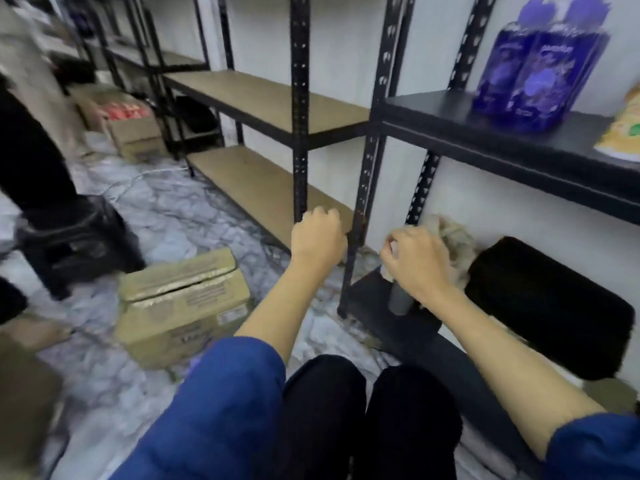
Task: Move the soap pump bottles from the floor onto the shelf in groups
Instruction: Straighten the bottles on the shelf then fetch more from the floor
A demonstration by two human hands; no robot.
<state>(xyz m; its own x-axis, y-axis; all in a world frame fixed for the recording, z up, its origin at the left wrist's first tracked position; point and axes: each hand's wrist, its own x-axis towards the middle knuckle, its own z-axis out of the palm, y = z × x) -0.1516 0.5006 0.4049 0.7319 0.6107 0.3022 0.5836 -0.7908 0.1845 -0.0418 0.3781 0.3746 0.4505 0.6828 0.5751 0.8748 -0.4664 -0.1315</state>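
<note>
Two black shelving units (502,140) over marbled floor (166,216); left hand (317,237) curled, empty; right hand (417,259) pinching something small, unclear.

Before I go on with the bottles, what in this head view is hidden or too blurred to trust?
- Right hand: whatever it holds is covered by the fingers; only a grey cylinder shows below.
- Left hand: curled, facing away; contents unseen.
- Purple bottles: tops blurred, count uncertain.
- Cardboard box print: blurred.
- Yellow pack: cut by the right edge.
</note>
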